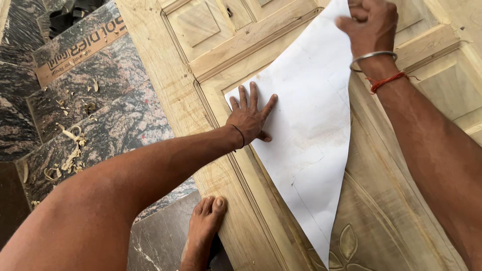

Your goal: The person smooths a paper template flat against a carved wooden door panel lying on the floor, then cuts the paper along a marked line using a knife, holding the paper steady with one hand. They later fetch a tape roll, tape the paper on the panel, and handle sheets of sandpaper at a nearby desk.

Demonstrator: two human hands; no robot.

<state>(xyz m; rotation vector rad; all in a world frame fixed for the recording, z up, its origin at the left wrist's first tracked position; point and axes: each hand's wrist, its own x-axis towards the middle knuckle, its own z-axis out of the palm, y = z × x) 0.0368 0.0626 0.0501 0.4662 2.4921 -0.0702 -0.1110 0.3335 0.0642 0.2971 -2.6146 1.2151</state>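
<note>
- While the left hand point(248, 116) lies flat with fingers spread, its palm presses one edge of a large white paper sheet point(306, 135) down against the wood; it grips nothing, only pins.
- Up and to the right of that palm, the right hand point(370, 24) pinches the sheet's upper corner between thumb and fingers and lifts it, so the paper curls off the surface there.
- Thin and smooth, with faint pencil lines, the paper sheet has curved cut edges and narrows to a point well below the left hand.
- Beneath both hands lies a pale wooden door point(241, 45), unpainted, its grain visible, with raised rectangular panels and moulded grooves.
- Below the right forearm, a carved leaf pattern point(346, 246) is cut into the door, beside the paper's tip.
- On the right wrist sit a plain metal bangle point(374, 55) and a red thread point(386, 80); the left wrist carries a thin dark band point(241, 134).
- Below the left forearm, a bare foot point(203, 231) rests at the door's edge.
- Left of that arm, curled wood shavings point(70, 150) lie scattered on a polished, speckled stone floor point(115, 115).
</note>
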